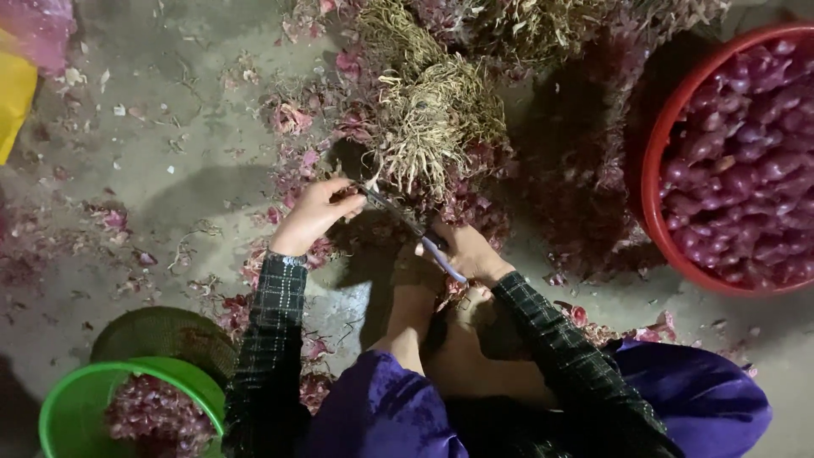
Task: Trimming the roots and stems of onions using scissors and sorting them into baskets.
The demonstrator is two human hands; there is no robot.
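Left hand (315,214) grips the base of a bunch of shallots with dried roots (428,127), lying on the concrete floor (170,153) ahead of the knees. Right hand (466,253) is closed around scissors (415,229), blades at the bunch. Red basin (657,161) of peeled shallots at right; green basket (76,403) of skins lower left
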